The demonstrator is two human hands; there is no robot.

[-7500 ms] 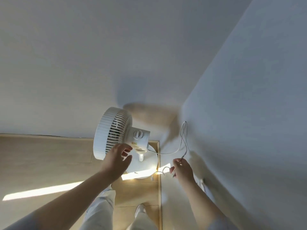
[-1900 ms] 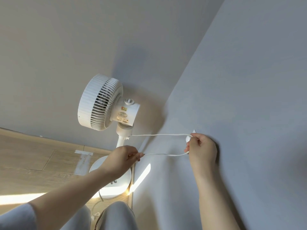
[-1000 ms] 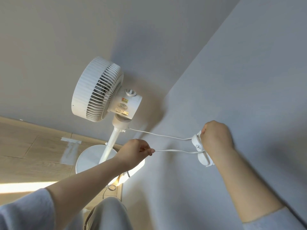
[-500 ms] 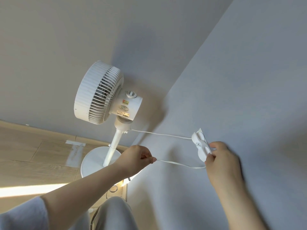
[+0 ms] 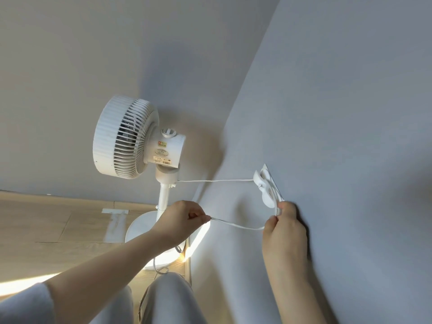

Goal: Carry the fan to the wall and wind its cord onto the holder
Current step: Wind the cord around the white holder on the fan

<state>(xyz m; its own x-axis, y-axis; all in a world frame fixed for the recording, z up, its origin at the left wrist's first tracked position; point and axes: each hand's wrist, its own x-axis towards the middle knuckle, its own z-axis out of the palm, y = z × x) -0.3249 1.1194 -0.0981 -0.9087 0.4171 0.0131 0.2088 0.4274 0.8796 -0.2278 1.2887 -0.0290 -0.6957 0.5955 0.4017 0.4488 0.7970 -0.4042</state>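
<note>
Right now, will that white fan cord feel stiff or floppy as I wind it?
Probably floppy: the cord sags in a curve between the left hand and right hand. Likely light, since pinching fingers alone hold it. Slack loops might slip off the holder.

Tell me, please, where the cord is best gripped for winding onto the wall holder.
Pinch the cord on its slack span just below the holder, from the room side: the wall backs it, and a close grip likely steers best.
</note>
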